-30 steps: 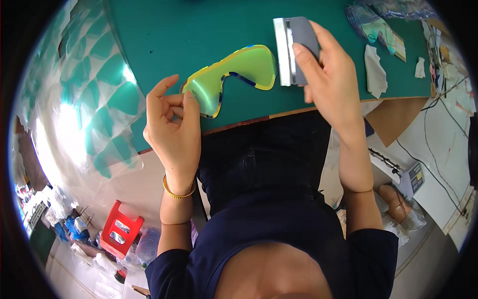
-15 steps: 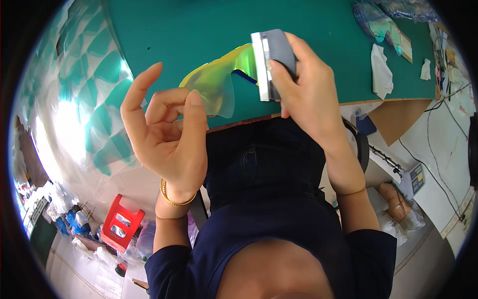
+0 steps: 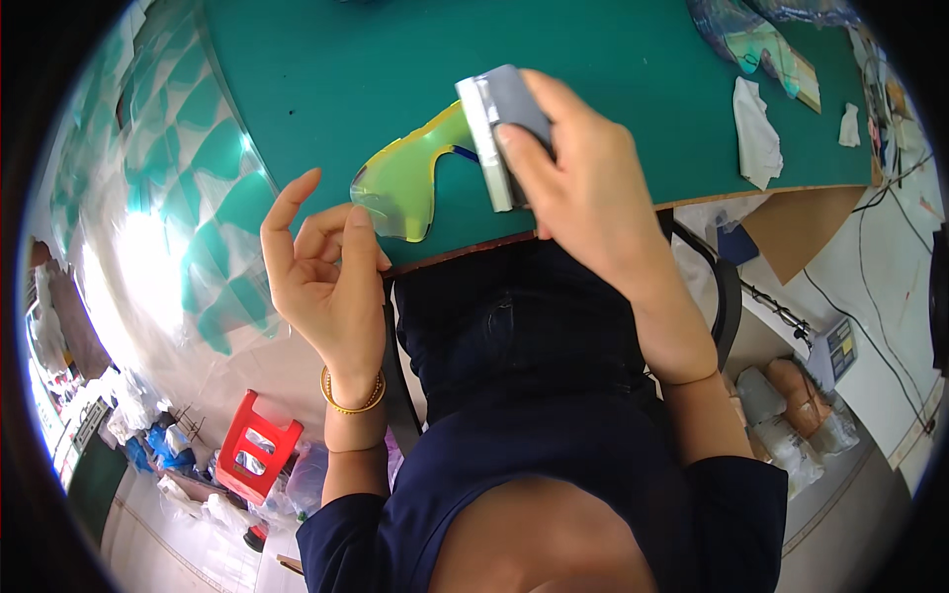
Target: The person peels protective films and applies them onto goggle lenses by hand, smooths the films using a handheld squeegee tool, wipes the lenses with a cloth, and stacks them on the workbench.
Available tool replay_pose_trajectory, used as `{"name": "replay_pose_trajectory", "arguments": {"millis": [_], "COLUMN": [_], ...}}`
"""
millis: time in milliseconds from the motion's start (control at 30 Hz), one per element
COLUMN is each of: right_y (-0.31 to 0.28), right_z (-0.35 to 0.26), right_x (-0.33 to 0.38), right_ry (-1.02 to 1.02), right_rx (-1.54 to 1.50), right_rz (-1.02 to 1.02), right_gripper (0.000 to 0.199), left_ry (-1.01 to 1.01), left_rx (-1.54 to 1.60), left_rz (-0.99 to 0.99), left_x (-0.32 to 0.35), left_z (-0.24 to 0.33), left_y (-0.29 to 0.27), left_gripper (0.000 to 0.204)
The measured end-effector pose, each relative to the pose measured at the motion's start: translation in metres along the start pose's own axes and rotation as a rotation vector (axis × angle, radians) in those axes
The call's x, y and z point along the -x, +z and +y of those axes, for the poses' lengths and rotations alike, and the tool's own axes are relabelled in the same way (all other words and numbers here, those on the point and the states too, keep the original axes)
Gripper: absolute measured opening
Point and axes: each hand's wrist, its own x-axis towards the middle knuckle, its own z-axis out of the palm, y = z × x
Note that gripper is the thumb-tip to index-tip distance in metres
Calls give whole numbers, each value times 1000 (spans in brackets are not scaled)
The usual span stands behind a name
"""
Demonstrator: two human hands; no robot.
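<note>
A yellow-green, see-through goggle lens [image 3: 400, 178] with a nose cut-out lies over the green table near its front edge. My left hand [image 3: 334, 282] is closed at the lens's left end, thumb and fingers pinching its rim; the other fingers are curled and one sticks up. My right hand [image 3: 603, 203] grips a dark grey block with a silvery front edge [image 3: 519, 104]. That block covers the lens's right part, so whether it touches the lens cannot be told.
Clear plastic sheeting [image 3: 183, 188] hangs over the table's left side. A white cloth [image 3: 756, 133], a small white scrap [image 3: 849, 126] and another wrapped lens [image 3: 766, 54] lie at the right. A red stool [image 3: 259, 445] stands on the floor at lower left.
The block in my right hand has shifted left and slightly tilted. My left hand has moved left and down a little, to the lens's end, and the lens now appears flatter.
</note>
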Motion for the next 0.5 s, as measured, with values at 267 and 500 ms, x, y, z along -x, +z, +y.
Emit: {"name": "replay_pose_trajectory", "arguments": {"millis": [267, 500], "right_y": [-1, 28], "right_z": [-7, -7], "right_x": [-8, -2], "right_ry": [-68, -280], "right_rx": [-78, 88], "right_rz": [-92, -108], "right_gripper": [43, 38], "left_ry": [-103, -149], "left_rx": [2, 6], "left_rz": [-31, -53], "left_x": [4, 5], "left_z": [-3, 0], "left_y": [-9, -11], "left_gripper": [40, 41]}}
